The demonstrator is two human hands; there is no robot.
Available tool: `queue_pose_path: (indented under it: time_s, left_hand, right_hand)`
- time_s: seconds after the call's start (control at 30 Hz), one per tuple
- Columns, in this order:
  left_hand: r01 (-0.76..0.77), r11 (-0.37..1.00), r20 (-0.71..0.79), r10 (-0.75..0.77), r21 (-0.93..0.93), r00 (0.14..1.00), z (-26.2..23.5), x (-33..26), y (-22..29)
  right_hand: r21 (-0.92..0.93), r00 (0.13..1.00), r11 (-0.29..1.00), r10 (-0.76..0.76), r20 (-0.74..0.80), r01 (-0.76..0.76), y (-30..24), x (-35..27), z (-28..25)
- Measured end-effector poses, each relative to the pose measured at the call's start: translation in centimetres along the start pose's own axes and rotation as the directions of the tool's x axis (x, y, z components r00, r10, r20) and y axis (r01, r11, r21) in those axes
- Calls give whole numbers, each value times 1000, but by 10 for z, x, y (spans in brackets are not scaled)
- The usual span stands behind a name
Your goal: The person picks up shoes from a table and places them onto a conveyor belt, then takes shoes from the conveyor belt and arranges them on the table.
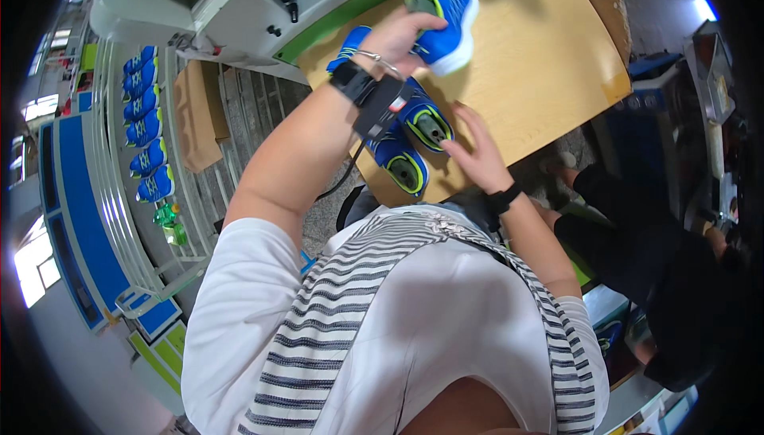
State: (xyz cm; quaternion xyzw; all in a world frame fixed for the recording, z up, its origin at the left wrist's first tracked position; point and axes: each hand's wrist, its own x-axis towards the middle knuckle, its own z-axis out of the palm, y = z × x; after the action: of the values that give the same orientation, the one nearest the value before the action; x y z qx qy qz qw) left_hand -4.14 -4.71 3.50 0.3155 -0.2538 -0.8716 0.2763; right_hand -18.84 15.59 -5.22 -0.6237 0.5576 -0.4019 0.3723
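My left hand (399, 39) grips a blue sneaker (454, 25) with a white sole and lime-green collar lining, lifted over the table. Beneath my left forearm and wrist, more blue sneakers lie on the wooden tabletop, partly hidden. One of them, a sneaker (430, 122) with its grey insole showing, has its heel toward me. Beside it sits another sneaker (404, 171), nearer the table's front edge. My right hand (479, 155) is open with fingers apart, its thumb close to the heel of the first of these; whether it touches I cannot tell.
The wooden table (549, 53) has a green-edged machine (239, 5) along its far left side. A rack (187, 220) at left carries a row of blue sneakers (143, 120), with a cardboard piece (199, 113) beside it. A person in dark clothes (637, 252) is at right.
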Motion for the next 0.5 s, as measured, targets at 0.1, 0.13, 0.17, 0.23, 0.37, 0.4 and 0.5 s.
queue_pose_path:
  time_s: [0.1,0.13,0.17,0.23,0.37,0.4,0.5]
  left_hand:
    - [-484,801,-179,565,353,805,16,-35,38]
    - [-560,704,-209,685,437,698,13,-39,49]
    - [-523,613,-263,761,592,593,1,-39,62]
    - [-395,530,-333,819,750,468,-16,-45,88]
    - [-148,360,-280,876,921,393,-31,-46,103]
    - [-144,286,-220,908,947,356,-33,-40,99]
    - [-282,404,-321,899,870,297,-34,-37,106]
  right_hand:
    - [9,998,1000,-4,70,4,3,22,38]
    - [-22,999,1000,5,46,-4,2,22,43]
    - [4,998,1000,-2,66,2,5,25,46]
    - [26,995,999,-36,98,33,2,27,43]
    - [354,975,908,214,61,-222,-5,46,13]
    - [493,945,815,324,50,-305,-6,52,2]
    - [375,966,913,224,-132,-160,-28,85,-34]
